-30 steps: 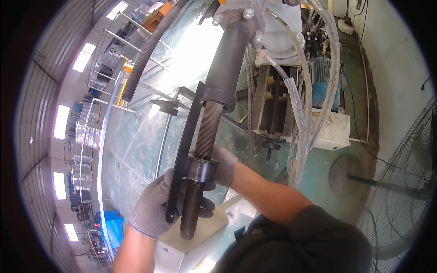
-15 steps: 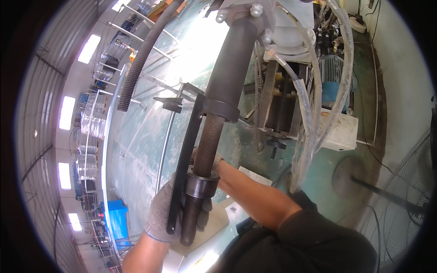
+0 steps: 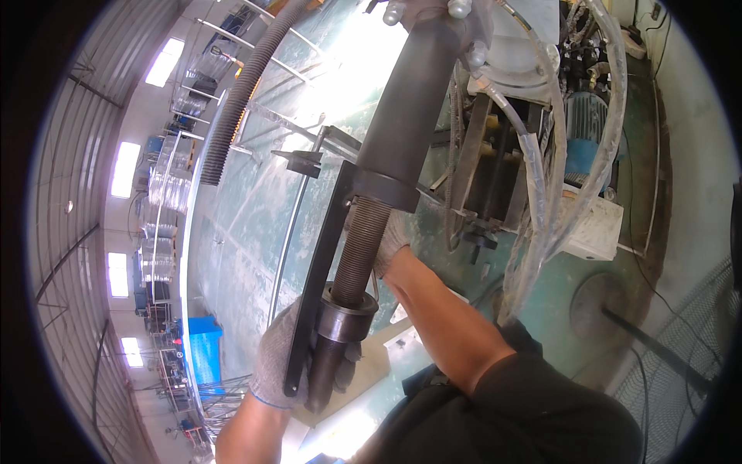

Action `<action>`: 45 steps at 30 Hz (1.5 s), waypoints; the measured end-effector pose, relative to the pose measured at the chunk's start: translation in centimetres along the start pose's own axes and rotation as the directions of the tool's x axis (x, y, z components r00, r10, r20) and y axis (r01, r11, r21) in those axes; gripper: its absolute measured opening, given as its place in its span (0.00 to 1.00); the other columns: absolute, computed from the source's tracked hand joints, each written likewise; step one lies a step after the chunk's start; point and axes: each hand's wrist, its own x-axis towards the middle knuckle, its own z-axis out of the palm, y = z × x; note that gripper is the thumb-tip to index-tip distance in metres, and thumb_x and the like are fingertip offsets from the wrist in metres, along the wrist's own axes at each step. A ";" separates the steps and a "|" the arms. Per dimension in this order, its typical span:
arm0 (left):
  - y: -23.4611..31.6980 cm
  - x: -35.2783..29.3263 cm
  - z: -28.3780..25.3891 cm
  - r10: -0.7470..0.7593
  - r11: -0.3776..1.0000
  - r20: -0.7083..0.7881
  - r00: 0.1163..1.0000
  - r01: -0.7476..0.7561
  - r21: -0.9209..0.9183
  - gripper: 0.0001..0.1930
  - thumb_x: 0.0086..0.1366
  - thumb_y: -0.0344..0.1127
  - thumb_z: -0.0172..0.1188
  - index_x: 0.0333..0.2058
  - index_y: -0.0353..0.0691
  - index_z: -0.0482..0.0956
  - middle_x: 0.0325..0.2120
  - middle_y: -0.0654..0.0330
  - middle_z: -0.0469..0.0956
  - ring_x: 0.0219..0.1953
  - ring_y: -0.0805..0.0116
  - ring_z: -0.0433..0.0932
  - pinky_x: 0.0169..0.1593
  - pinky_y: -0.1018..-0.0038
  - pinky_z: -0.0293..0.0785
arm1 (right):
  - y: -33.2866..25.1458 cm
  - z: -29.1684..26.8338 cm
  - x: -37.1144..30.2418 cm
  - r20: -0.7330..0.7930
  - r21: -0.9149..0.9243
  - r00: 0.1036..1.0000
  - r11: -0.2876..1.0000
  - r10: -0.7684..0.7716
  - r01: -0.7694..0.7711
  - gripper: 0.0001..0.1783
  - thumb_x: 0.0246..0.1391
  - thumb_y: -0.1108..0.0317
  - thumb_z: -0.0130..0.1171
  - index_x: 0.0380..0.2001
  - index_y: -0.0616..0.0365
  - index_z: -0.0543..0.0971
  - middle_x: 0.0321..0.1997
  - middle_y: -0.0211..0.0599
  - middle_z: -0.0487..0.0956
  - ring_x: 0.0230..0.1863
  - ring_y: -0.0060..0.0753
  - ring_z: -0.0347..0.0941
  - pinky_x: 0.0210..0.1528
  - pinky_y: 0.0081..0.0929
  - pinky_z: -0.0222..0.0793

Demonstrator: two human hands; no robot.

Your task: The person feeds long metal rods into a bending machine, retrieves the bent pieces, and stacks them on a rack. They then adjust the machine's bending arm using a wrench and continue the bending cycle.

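Observation:
A dark threaded rod [image 3: 363, 243] runs down out of a thick grey cylinder [image 3: 410, 108]. A round metal collar [image 3: 344, 319] sits on the rod, with a smooth dark end [image 3: 325, 375] below it. My left hand [image 3: 272, 357], in a grey knit glove, wraps round that smooth end from behind; its fingertips show on the right side. A flat black bar [image 3: 321, 278] runs alongside, in front of part of this hand. My right hand [image 3: 395, 241], also gloved, is behind the threaded rod near the cylinder's lower flange; its fingers are hidden.
Plastic-wrapped hoses [image 3: 533, 216] hang at the right, by a blue motor [image 3: 585, 143] and a white box [image 3: 593, 228]. A ribbed hose [image 3: 239, 108] hangs at upper left. Beyond a railing [image 3: 184, 271] stands a blue bin [image 3: 202, 348]. A wire mesh [image 3: 688, 332] is at lower right.
My right hand has moved up along the threaded rod, from near the collar toward the cylinder. My left hand stays round the smooth end. The whole view has shifted slightly.

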 end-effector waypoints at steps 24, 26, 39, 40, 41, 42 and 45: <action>-0.5 2.1 -2.1 -0.026 0.968 0.267 0.963 0.090 -0.233 0.41 0.85 0.57 0.49 0.73 0.17 0.65 0.43 0.17 0.83 0.24 0.37 0.91 0.21 0.57 0.89 | -12.3 -5.7 -4.1 0.397 0.658 0.672 0.317 0.625 -0.683 0.15 0.82 0.70 0.54 0.60 0.62 0.85 0.34 0.35 0.85 0.25 0.24 0.80 0.25 0.28 0.76; -0.6 2.1 -1.9 -0.023 0.959 0.277 0.961 0.099 -0.264 0.41 0.85 0.57 0.49 0.73 0.17 0.65 0.43 0.17 0.84 0.23 0.39 0.90 0.21 0.58 0.89 | -12.4 -5.9 -4.3 0.346 0.677 0.702 0.353 0.622 -0.646 0.15 0.82 0.70 0.54 0.60 0.62 0.86 0.35 0.36 0.86 0.27 0.24 0.83 0.27 0.28 0.82; -0.3 1.6 -0.8 0.010 0.970 0.251 0.968 0.052 -0.238 0.41 0.86 0.54 0.53 0.76 0.17 0.62 0.51 0.15 0.82 0.27 0.41 0.92 0.23 0.61 0.91 | -8.1 -7.2 -8.4 0.464 0.524 0.779 0.578 0.422 -0.625 0.25 0.83 0.53 0.57 0.55 0.68 0.87 0.23 0.25 0.74 0.23 0.17 0.68 0.24 0.27 0.61; -0.3 1.6 -0.9 0.001 0.963 0.245 0.970 0.066 -0.262 0.41 0.85 0.54 0.53 0.75 0.17 0.62 0.51 0.15 0.82 0.27 0.40 0.92 0.24 0.61 0.92 | -8.4 -8.1 -9.2 0.455 0.503 0.799 0.628 0.393 -0.595 0.26 0.84 0.52 0.57 0.56 0.68 0.87 0.24 0.25 0.75 0.24 0.17 0.68 0.25 0.26 0.62; -0.3 1.6 -1.0 -0.003 0.955 0.241 0.971 0.074 -0.286 0.40 0.85 0.53 0.54 0.75 0.17 0.62 0.52 0.15 0.82 0.28 0.39 0.93 0.24 0.61 0.92 | -8.9 -8.9 -10.0 0.440 0.536 0.846 0.667 0.301 -0.517 0.27 0.84 0.51 0.57 0.56 0.69 0.87 0.24 0.25 0.75 0.24 0.16 0.69 0.26 0.25 0.62; -0.3 1.6 -1.1 0.002 0.957 0.256 0.967 0.072 -0.279 0.40 0.85 0.53 0.55 0.75 0.17 0.62 0.51 0.16 0.82 0.29 0.39 0.93 0.25 0.61 0.93 | -9.4 -9.8 -10.7 0.449 0.483 0.851 0.726 0.274 -0.489 0.31 0.81 0.45 0.61 0.56 0.70 0.87 0.29 0.30 0.81 0.30 0.16 0.74 0.33 0.24 0.70; -0.2 1.7 -1.1 0.036 0.968 0.268 0.963 0.034 -0.250 0.39 0.85 0.53 0.55 0.73 0.16 0.65 0.50 0.19 0.83 0.29 0.38 0.93 0.26 0.60 0.94 | -11.2 -10.7 -12.1 0.444 0.498 0.881 0.773 0.161 -0.393 0.36 0.78 0.40 0.66 0.59 0.71 0.86 0.37 0.34 0.85 0.38 0.21 0.80 0.41 0.27 0.77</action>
